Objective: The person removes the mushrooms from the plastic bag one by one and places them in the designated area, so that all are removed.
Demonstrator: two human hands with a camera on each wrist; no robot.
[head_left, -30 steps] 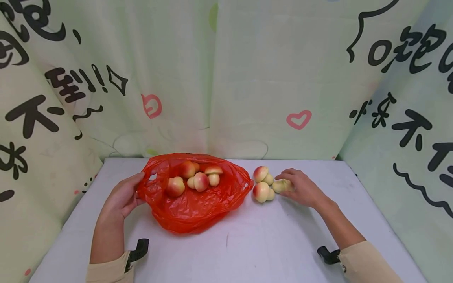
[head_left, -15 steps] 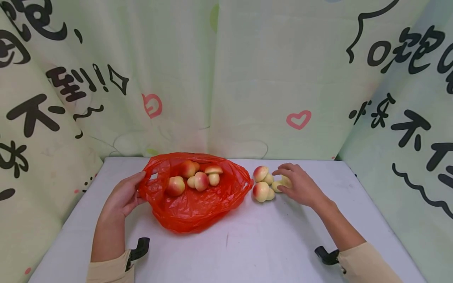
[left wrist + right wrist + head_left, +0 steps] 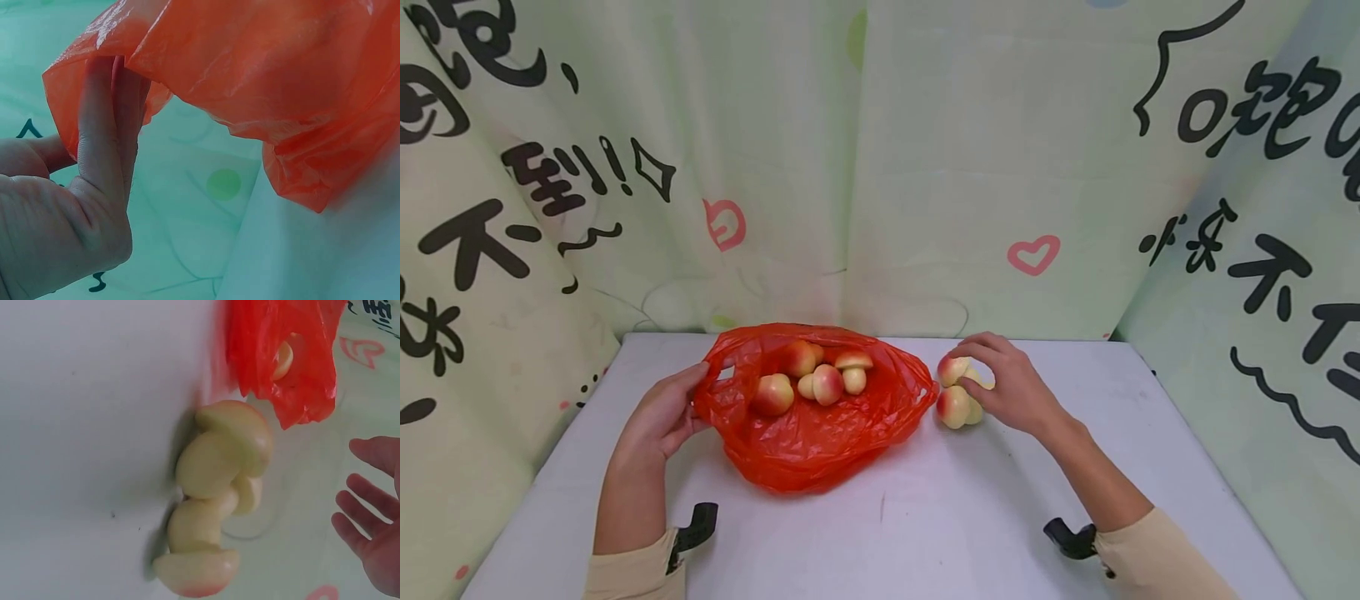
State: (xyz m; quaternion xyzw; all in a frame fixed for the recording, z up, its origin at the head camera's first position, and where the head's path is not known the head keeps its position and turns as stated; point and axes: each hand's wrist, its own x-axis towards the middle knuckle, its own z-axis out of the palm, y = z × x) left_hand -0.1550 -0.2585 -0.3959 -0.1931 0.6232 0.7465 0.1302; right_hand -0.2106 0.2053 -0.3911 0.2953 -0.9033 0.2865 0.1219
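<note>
Head view alone shows four mushrooms (image 3: 827, 385) inside red bag (image 3: 820, 450).

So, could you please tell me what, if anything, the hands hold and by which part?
The left hand holds the red bag by its left edge; the right hand, open near the mushroom-shaped pieces, holds nothing.

Glossy, crinkled, thin plastic bag (image 3: 827, 450); smooth, low-sheen mushrooms (image 3: 827, 386); matt tabletop (image 3: 880, 542); soft-looking, matt cloth curtain (image 3: 932, 167)
</note>
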